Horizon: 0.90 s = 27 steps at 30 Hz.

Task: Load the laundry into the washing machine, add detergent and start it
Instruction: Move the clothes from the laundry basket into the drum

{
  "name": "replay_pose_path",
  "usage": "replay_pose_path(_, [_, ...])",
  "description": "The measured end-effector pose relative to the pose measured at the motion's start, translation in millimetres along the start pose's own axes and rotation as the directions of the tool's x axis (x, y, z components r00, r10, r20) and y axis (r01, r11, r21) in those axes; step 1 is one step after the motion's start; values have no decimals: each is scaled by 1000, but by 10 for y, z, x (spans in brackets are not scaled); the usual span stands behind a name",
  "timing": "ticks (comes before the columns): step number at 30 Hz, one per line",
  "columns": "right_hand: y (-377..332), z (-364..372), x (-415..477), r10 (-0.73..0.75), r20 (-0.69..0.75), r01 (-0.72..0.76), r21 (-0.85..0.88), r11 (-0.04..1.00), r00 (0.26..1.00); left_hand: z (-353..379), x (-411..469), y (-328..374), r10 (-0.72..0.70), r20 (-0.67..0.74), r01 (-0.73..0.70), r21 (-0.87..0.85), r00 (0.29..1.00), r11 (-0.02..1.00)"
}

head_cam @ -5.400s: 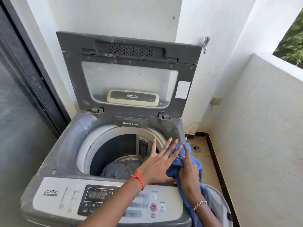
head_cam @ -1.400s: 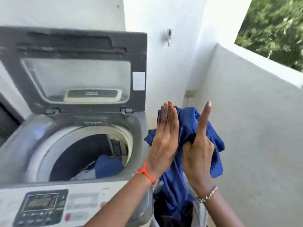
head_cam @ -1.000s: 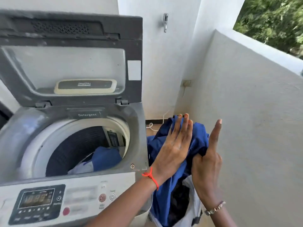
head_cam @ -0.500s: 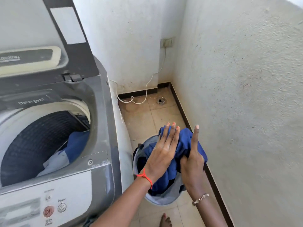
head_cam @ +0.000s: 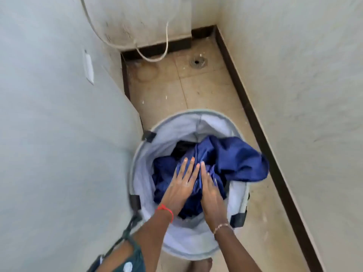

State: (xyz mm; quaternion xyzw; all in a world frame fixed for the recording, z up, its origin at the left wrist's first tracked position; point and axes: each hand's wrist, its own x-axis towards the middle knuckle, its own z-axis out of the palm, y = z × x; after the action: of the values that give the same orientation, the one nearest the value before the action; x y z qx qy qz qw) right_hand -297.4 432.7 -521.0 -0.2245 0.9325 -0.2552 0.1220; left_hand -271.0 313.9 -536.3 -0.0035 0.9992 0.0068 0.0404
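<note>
I look straight down into a round pale grey laundry basket [head_cam: 238,195] on the tiled floor. A blue garment [head_cam: 233,160] fills it, one fold hanging over the right rim. Something dark [head_cam: 182,147] lies under it at the back. My left hand [head_cam: 181,185], red thread at the wrist, presses on the blue garment with straight fingers. Beside it my right hand [head_cam: 209,190], bracelet at the wrist, grips the same cloth, index finger straight and the other fingers curled into the folds. The washing machine's pale side panel [head_cam: 59,134] fills the left; its tub and lid are out of view.
A rough white wall [head_cam: 304,95] with a dark skirting runs close along the basket's right. A floor drain [head_cam: 198,62] and a white cable [head_cam: 155,58] lie at the far corner. My bare foot [head_cam: 198,266] shows below the basket.
Both hands went down with the blue garment from chest height beside the open machine into the basket. My view swung down, so the tub and control panel left the frame.
</note>
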Motion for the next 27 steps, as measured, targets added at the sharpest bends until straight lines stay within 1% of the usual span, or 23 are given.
replay_pose_path(1, [190, 219, 59, -22, 2, 22, -88, 996, 1000, 159, 63, -24, 1, 62, -2, 13, 998, 1000])
replay_pose_path(2, [317, 325, 117, -20, 51, 28, -151, 988, 998, 344, 124, -64, 11, 96, -11, 2, 995, 1000])
replay_pose_path(3, [430, 450, 116, 2, 161, 33, -214, 976, 987, 503, 154, -60, 46, 146, -46, 0, 988, 999])
replay_pose_path(4, [529, 574, 115, 12, 282, 66, -265, 962, 959, 650, 160, -72, 106, 142, -108, 11, 984, 994])
replay_pose_path(5, [595, 663, 121, 35, 359, 94, -336, 937, 933, 744, 163, -105, 156, 167, -161, 21, 974, 987])
replay_pose_path(7, [690, 790, 153, 47, 431, 170, -452, 876, 901, 984, 161, -226, 277, 206, -293, 51, 939, 955])
replay_pose_path(8, [742, 896, 154, 82, 489, 200, -498, 844, 869, 1102, 147, -291, 311, 225, -335, 81, 923, 939])
replay_pose_path(9, [783, 1017, 138, 117, 540, 220, -519, 826, 834, 1176, 124, -332, 322, 278, -360, 97, 905, 928])
replay_pose_path(10, [839, 1142, 113, 148, 555, 218, -538, 814, 818, 1225, 91, -360, 332, 328, -383, 101, 884, 918])
replay_pose_path(12, [892, 1346, 84, 194, 552, 211, -586, 782, 811, 1306, 26, -421, 343, 416, -429, 132, 843, 894])
replay_pose_path(15, [919, 1588, 70, 210, 521, 193, -616, 764, 827, 1400, -8, -480, 318, 523, -482, 211, 791, 851])
replay_pose_path(17, [925, 1691, 81, 224, 489, 190, -661, 726, 843, 1421, 1, -462, 306, 559, -507, 248, 771, 825])
replay_pose_path(19, [932, 1753, 77, 227, 408, 162, -724, 670, 884, 1461, -5, -450, 293, 539, -492, 272, 790, 827])
replay_pose_path(20, [945, 1804, 61, 201, 402, 177, -726, 665, 893, 1484, -15, -449, 282, 522, -473, 278, 805, 836])
replay_pose_path(22, [991, 1879, 56, 169, 383, 179, -721, 669, 908, 1562, -32, -456, 272, 467, -432, 280, 841, 857])
replay_pose_path(24, [999, 1874, 114, 133, 336, 159, -712, 684, 932, 1608, -25, -455, 266, 430, -405, 270, 863, 874])
replay_pose_path(26, [1020, 1871, 197, 67, 369, 210, -661, 721, 927, 1637, 7, -456, 264, 449, -404, 252, 854, 879])
replay_pose_path(27, [1030, 1883, 239, 42, 382, 231, -639, 734, 923, 1635, 19, -465, 274, 435, -402, 235, 858, 885])
